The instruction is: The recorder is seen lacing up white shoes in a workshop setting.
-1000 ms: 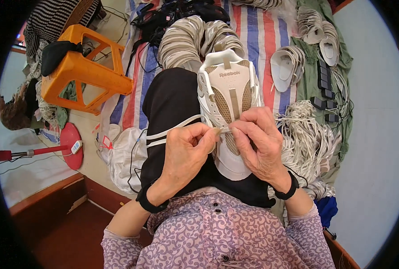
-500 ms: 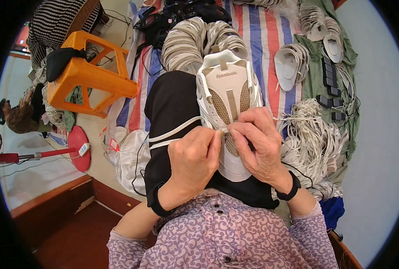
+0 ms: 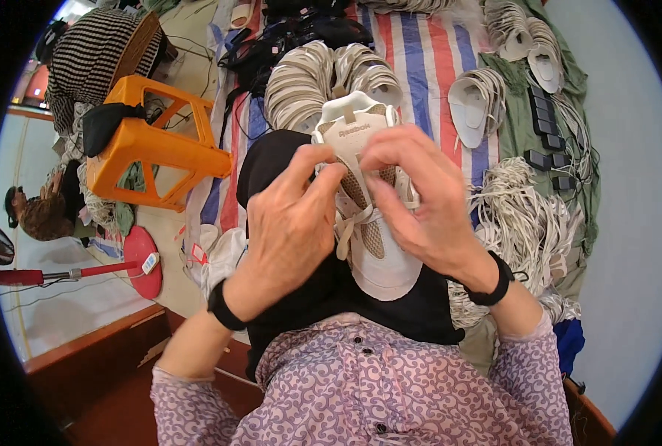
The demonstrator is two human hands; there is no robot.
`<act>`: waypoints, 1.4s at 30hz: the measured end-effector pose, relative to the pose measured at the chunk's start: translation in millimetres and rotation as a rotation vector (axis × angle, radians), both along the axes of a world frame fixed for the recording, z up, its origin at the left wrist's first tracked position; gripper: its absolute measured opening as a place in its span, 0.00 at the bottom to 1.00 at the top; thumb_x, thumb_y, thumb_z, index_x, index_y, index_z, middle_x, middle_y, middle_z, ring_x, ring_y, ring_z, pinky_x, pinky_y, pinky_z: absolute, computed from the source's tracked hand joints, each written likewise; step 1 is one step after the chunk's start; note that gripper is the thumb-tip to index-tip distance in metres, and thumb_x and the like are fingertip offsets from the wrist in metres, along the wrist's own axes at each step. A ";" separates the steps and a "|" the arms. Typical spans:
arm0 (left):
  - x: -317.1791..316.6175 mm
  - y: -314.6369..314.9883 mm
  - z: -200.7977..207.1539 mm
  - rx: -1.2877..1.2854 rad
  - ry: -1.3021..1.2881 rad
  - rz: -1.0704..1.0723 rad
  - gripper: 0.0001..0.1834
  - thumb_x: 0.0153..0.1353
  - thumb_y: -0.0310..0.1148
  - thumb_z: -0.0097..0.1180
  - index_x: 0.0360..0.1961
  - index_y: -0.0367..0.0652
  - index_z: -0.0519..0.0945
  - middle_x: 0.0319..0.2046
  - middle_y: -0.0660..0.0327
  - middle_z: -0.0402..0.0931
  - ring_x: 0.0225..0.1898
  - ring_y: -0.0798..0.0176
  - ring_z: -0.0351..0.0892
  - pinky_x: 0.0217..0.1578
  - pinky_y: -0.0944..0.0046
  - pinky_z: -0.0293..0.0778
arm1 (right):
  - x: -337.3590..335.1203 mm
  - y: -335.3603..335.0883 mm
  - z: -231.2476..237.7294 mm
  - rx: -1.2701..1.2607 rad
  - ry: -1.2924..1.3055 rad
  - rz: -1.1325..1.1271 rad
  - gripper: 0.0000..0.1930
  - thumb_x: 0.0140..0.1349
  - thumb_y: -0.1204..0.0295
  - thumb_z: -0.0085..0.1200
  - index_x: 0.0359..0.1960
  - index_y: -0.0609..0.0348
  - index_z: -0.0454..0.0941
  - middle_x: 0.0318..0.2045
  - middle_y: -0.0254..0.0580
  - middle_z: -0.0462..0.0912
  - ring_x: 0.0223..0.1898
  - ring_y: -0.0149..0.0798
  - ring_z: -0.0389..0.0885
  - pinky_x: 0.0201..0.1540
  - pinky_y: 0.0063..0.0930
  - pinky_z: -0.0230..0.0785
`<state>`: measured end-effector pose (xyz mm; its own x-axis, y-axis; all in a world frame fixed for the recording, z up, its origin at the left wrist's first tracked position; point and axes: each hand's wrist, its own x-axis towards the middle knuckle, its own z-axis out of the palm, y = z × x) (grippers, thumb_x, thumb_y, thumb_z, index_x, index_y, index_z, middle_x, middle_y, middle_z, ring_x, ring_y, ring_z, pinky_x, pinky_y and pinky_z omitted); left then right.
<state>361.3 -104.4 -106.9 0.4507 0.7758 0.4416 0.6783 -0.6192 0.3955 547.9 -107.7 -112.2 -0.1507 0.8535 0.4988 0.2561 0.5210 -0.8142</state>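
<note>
A white and beige sneaker upper (image 3: 390,271) with tan mesh panels lies on my black-trousered lap, its rounded toe toward me. A pale shoelace (image 3: 358,216) crosses it low on the tongue, and one part hangs at the left edge. Above the shoe's left side is my left hand (image 3: 290,215), thumb and index finger brought close together. My right hand (image 3: 424,201) is over the right side, its thumb and forefinger curled toward each other. Both hands are slightly blurred, and whatever is between the fingertips cannot be made out. They cover much of the eyelet rows.
Stacked shoe uppers (image 3: 297,89) lie ahead on a striped sheet (image 3: 416,56). A heap of white laces (image 3: 520,215) and more uppers (image 3: 477,108) are at right. An orange stool (image 3: 160,163) stands left, beyond a red round base (image 3: 144,260). Another person (image 3: 97,56) is at far left.
Both hands have moved up from the lower lacing toward the shoe's upper part, and their tips are farther apart. The lace strands that ran left across my lap no longer show there.
</note>
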 end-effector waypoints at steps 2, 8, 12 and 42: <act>-8.9 11.8 -4.4 -0.006 0.052 -0.140 0.12 0.53 0.18 0.55 0.40 0.40 0.75 0.40 0.57 0.73 0.30 0.50 0.80 0.26 0.56 0.75 | 0.6 5.4 -12.5 -0.048 0.003 0.074 0.10 0.54 0.88 0.55 0.36 0.63 0.75 0.38 0.43 0.77 0.39 0.39 0.78 0.43 0.28 0.71; -22.3 30.7 4.9 -0.503 0.013 -0.434 0.11 0.52 0.29 0.63 0.33 0.36 0.76 0.35 0.54 0.72 0.31 0.48 0.77 0.30 0.55 0.73 | 8.8 9.7 -15.2 -0.161 -0.128 0.275 0.08 0.53 0.87 0.58 0.33 0.63 0.77 0.41 0.40 0.73 0.39 0.39 0.76 0.42 0.29 0.69; -28.6 34.2 -6.7 -0.536 -0.141 -0.473 0.16 0.47 0.32 0.73 0.31 0.36 0.78 0.29 0.61 0.69 0.23 0.63 0.67 0.23 0.65 0.62 | 7.2 13.8 -6.4 -0.207 -0.193 0.327 0.06 0.53 0.85 0.60 0.32 0.63 0.79 0.41 0.39 0.72 0.41 0.40 0.75 0.43 0.30 0.69; -27.0 21.6 -21.5 -0.378 -0.180 -0.472 0.13 0.48 0.31 0.69 0.25 0.40 0.75 0.29 0.59 0.71 0.27 0.52 0.78 0.24 0.55 0.73 | 3.1 28.0 -5.2 -0.072 -0.618 0.526 0.07 0.52 0.76 0.62 0.30 0.65 0.78 0.40 0.46 0.70 0.47 0.49 0.68 0.51 0.39 0.64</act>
